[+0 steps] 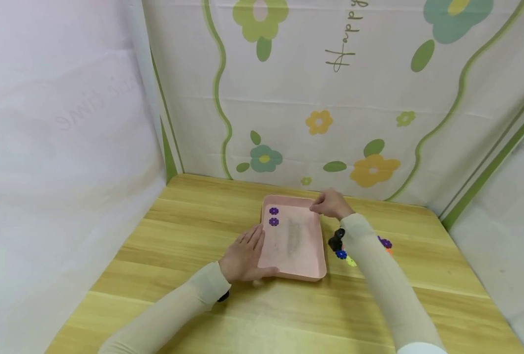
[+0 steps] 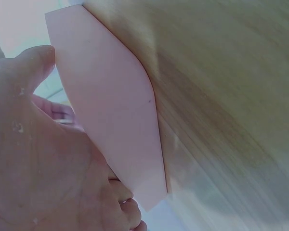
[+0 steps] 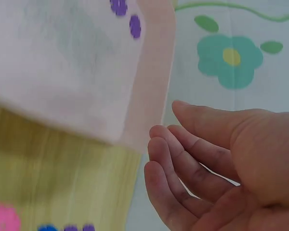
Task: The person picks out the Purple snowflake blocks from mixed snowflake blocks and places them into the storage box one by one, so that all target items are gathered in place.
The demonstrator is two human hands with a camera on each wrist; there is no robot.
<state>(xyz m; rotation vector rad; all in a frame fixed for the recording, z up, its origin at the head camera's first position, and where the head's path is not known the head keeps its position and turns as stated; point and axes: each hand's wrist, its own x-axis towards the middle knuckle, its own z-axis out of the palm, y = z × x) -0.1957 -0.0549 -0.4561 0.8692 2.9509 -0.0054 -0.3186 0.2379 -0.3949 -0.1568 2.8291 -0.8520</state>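
Note:
A shallow pink tray (image 1: pixel 294 246) lies on the table. Two purple notched discs, one (image 1: pixel 273 211) above the other (image 1: pixel 273 221), sit inside it near the far left corner. My left hand (image 1: pixel 244 255) rests against the tray's near left corner, fingers extended along the left side and thumb at the near edge; the left wrist view shows the tray's outer wall (image 2: pixel 111 106) beside the palm. At the far right corner is my right hand (image 3: pixel 212 163), fingers loosely bent, thumb apart from them, nothing visible between. Whether its fingertips touch the rim, I cannot tell.
Right of the tray, partly hidden by the right forearm, lie several coloured discs, among them a blue one (image 1: pixel 341 254), a yellow one (image 1: pixel 351 262) and a purple one (image 1: pixel 385 243). A flower-printed cloth (image 1: pixel 288 98) hangs behind the wooden table (image 1: pixel 191 226).

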